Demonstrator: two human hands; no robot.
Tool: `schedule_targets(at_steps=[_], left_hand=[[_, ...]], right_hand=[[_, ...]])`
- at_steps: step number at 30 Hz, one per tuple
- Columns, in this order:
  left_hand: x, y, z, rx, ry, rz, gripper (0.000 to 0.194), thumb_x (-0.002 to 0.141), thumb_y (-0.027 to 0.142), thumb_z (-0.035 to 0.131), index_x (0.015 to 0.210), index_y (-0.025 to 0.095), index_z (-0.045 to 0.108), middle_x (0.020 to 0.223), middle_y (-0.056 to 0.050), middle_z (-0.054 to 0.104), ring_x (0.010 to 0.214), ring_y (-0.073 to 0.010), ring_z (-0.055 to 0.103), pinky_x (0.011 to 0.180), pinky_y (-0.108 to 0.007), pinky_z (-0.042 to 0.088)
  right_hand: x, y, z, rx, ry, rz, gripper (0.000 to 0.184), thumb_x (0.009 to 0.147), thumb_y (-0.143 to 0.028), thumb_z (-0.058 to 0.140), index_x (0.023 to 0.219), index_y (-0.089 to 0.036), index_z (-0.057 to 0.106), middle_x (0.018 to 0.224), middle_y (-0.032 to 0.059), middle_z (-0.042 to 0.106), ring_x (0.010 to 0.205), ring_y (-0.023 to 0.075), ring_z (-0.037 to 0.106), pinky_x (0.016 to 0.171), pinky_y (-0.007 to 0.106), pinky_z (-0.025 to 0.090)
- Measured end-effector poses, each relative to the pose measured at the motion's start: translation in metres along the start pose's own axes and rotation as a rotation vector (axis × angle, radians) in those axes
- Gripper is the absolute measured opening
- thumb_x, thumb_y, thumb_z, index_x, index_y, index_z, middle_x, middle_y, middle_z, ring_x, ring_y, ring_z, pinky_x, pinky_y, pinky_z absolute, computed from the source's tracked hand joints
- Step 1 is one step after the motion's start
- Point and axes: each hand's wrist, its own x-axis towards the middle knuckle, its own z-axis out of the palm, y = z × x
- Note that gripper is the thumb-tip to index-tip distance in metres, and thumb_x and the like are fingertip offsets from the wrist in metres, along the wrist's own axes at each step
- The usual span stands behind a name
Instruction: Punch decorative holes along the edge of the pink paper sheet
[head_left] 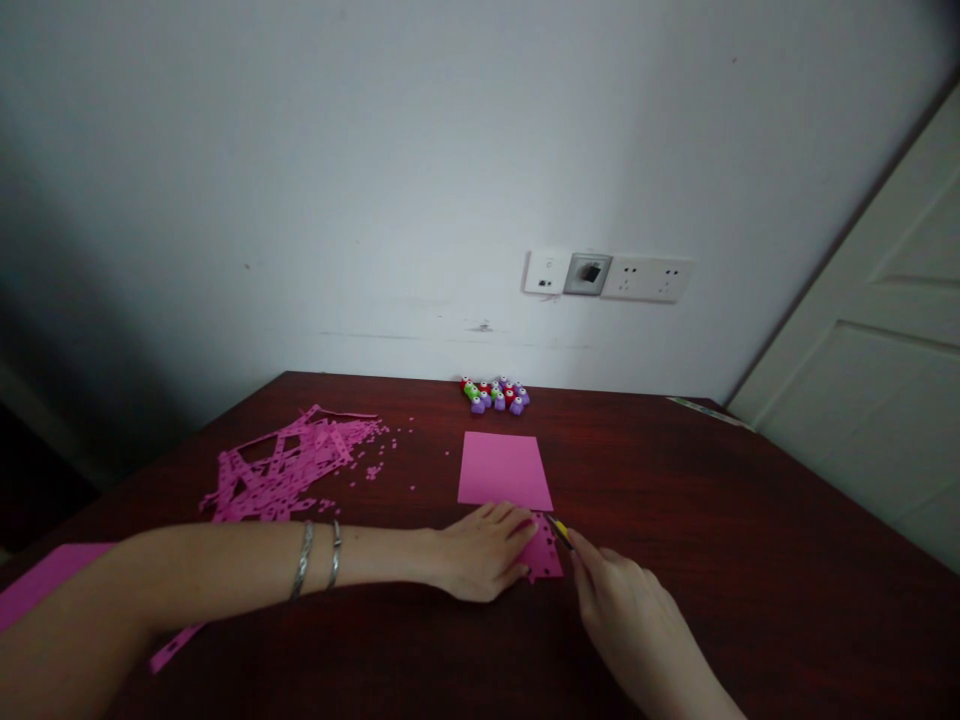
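My left hand (486, 548) lies flat, fingers stretched, pressing a small pink paper piece (545, 555) with punched holes onto the dark wooden table (712, 560). Two bracelets ring that forearm. My right hand (626, 600) is closed round a thin yellow-and-black tool (559, 530), its tip at the paper's right edge. Just beyond lies a plain pink paper square (504, 470).
A cluster of small coloured craft punches (495, 394) stands at the table's far edge by the wall. Pink punched strips and scraps (289, 468) are heaped at the left. Another pink sheet (45, 580) sits at the near left corner. A white door (877, 400) is on the right.
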Motion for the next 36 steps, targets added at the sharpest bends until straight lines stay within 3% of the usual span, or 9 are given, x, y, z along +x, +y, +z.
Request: schedule_targets(at_steps=[4, 9, 15, 20, 26, 36], left_hand=[[0.001, -0.002, -0.002, -0.021, 0.030, 0.033, 0.054, 0.081, 0.034, 0.035, 0.133, 0.020, 0.032, 0.132, -0.007, 0.043, 0.116, -0.0235, 0.041, 0.096, -0.036, 0.029], [0.004, -0.004, -0.001, -0.030, 0.058, 0.041, 0.053, 0.080, 0.038, 0.040, 0.130, 0.025, 0.034, 0.126, -0.003, 0.049, 0.109, -0.0227, 0.046, 0.092, -0.036, 0.033], [0.006, -0.005, 0.001, 0.040, 0.082, 0.078, 0.048, 0.083, 0.043, 0.038, 0.124, 0.019, 0.041, 0.117, -0.006, 0.053, 0.103, -0.0218, 0.047, 0.090, -0.034, 0.035], [0.009, -0.006, 0.002, 0.105, 0.035, 0.077, 0.047, 0.083, 0.043, 0.042, 0.118, 0.013, 0.046, 0.110, -0.010, 0.054, 0.098, -0.0215, 0.048, 0.088, -0.031, 0.036], [0.011, -0.009, 0.007, 0.053, 0.041, 0.062, 0.056, 0.080, 0.044, 0.045, 0.129, 0.019, 0.036, 0.114, -0.008, 0.053, 0.100, -0.0244, 0.047, 0.089, -0.034, 0.034], [0.019, -0.013, 0.009, 0.013, -0.008, 0.028, 0.061, 0.072, 0.045, 0.057, 0.127, 0.025, 0.039, 0.112, -0.007, 0.055, 0.098, -0.0256, 0.048, 0.085, -0.034, 0.035]], right_hand=[[0.000, -0.002, -0.002, -0.003, -0.042, -0.002, 0.038, 0.084, -0.013, 0.039, 0.116, -0.024, 0.056, 0.079, 0.0063, 0.068, 0.065, 0.0204, 0.066, 0.053, 0.025, 0.047], [0.003, -0.003, 0.001, -0.007, -0.069, -0.025, 0.038, 0.085, -0.013, 0.037, 0.116, -0.023, 0.055, 0.079, 0.0067, 0.068, 0.067, 0.0228, 0.067, 0.055, 0.029, 0.049], [0.004, -0.007, -0.003, 0.013, -0.110, -0.014, 0.040, 0.084, -0.010, 0.036, 0.117, -0.022, 0.055, 0.076, 0.0073, 0.068, 0.067, 0.0228, 0.067, 0.054, 0.028, 0.049], [0.002, -0.010, -0.004, -0.014, -0.121, -0.010, 0.041, 0.082, -0.007, 0.037, 0.118, -0.020, 0.054, 0.079, 0.0087, 0.068, 0.069, 0.0231, 0.067, 0.056, 0.029, 0.050], [0.000, -0.013, -0.002, -0.027, -0.126, -0.018, 0.042, 0.080, -0.005, 0.036, 0.116, -0.016, 0.055, 0.075, 0.0103, 0.067, 0.066, 0.0237, 0.067, 0.054, 0.029, 0.050], [0.001, -0.016, 0.003, -0.056, -0.109, -0.037, 0.045, 0.078, -0.003, 0.037, 0.119, -0.013, 0.054, 0.072, 0.0115, 0.068, 0.063, 0.0220, 0.067, 0.053, 0.027, 0.050]])
